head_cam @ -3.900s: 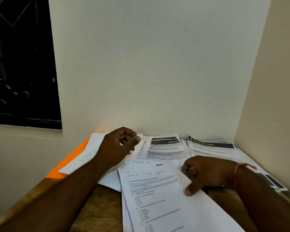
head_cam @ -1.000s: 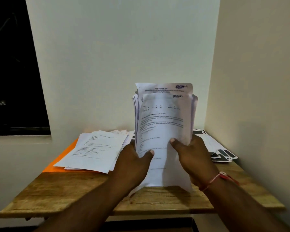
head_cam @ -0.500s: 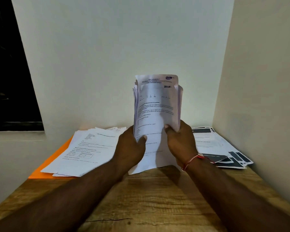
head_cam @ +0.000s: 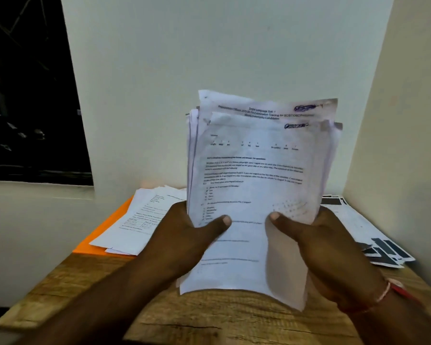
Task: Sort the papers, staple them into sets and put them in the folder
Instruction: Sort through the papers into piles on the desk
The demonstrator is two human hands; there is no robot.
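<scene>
A thick stack of printed papers (head_cam: 256, 175) stands upright above the wooden table (head_cam: 209, 322), its top edges uneven. My left hand (head_cam: 184, 240) grips its lower left side with the thumb across the front sheet. My right hand (head_cam: 316, 242) grips the lower right side the same way. A second pile of white papers (head_cam: 144, 217) lies flat at the left, on top of an orange folder (head_cam: 97, 240). More papers with dark headers (head_cam: 373, 237) lie at the right. No stapler is visible.
The table sits in a corner, with a white wall behind and a cream wall (head_cam: 408, 120) close on the right. A dark window (head_cam: 28, 90) is at the upper left. Bare wood shows along the table's front edge.
Earlier the papers lay flat under both hands. They now stand upright in both hands, and since half a second ago the stack has come closer to me and looks larger.
</scene>
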